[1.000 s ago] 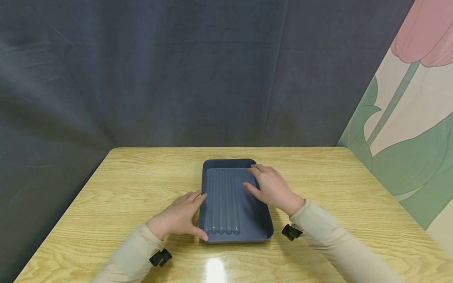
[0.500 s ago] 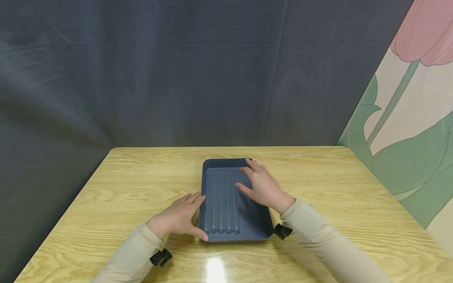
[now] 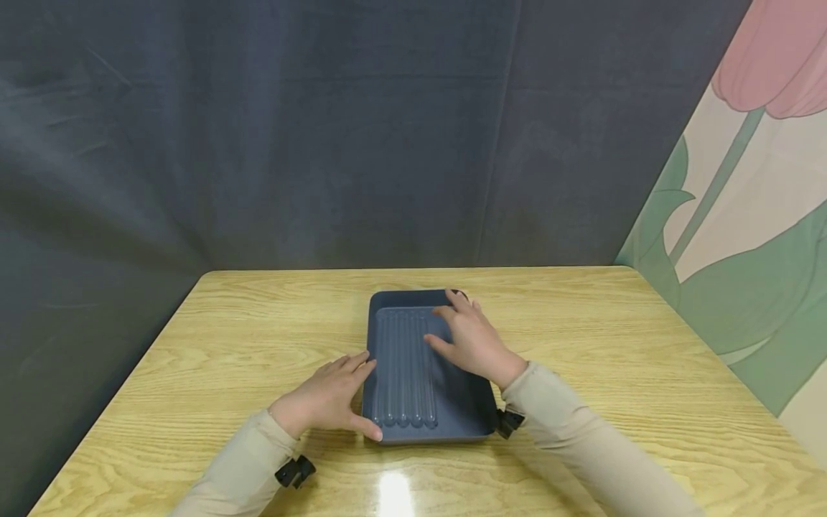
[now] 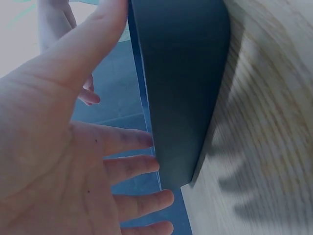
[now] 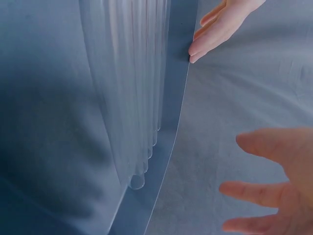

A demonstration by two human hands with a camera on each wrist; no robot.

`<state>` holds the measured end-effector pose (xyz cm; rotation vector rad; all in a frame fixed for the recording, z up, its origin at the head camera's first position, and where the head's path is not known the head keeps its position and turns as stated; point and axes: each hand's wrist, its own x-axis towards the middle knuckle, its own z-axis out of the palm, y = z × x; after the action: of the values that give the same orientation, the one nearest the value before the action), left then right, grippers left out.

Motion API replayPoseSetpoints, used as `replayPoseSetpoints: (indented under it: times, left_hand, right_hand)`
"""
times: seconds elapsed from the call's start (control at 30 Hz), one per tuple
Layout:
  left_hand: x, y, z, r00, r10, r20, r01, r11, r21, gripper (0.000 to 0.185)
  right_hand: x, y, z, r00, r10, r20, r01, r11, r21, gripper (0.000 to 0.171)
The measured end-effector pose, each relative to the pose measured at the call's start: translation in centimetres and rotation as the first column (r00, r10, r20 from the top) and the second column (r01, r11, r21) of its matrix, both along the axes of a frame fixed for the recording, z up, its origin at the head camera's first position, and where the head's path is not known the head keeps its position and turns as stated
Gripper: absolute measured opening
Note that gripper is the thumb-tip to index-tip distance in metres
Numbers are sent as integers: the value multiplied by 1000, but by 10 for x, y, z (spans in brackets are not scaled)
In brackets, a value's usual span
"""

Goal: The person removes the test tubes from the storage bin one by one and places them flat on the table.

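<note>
While your left hand [image 3: 328,402] lay flat on the pale wooden table [image 3: 581,337], its straight, relaxed fingers and thumb pressed against the near left wall of the dark blue rectangular plastic tray [image 3: 468,413], steadying it and holding nothing. Your right hand [image 3: 472,343] hovered low over the tray's far right part, fingers spread and loosely extended, gripping nothing; whether the fingertips touched the tray floor could not be told. Between your hands, nearer the left one, a row of clear glass test tubes [image 3: 405,366] lay side by side along the tray's left half, rounded ends toward you. You seemed to be at the reaching step, before any grasp. Your next move likely called for sliding the right hand leftward and pinching one tube gently without rolling its neighbours.
</note>
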<state>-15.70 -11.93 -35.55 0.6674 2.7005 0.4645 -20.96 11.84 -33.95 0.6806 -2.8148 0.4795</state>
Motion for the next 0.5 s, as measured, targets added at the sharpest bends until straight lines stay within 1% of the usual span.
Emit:
replayPoseSetpoints:
  times: [0.2,0.4,0.5]
  left_hand:
    - [1,2,-1,1000,5,-6,-5,1000,-6,104]
    - [3,2,-2,999,0,-52,-1,1000,-21,82]
    - [3,1,-3,998,-1,-69,-1,1000,-28,75]
  right_hand:
    - [-2,-4,-2,1000,-10,3,10,1000,8,44]
    - [-3,-6,-3,999,-15,31,15,1000,1,42]
    - [-3,-6,-3,999,-16,33,16,1000,-1,41]
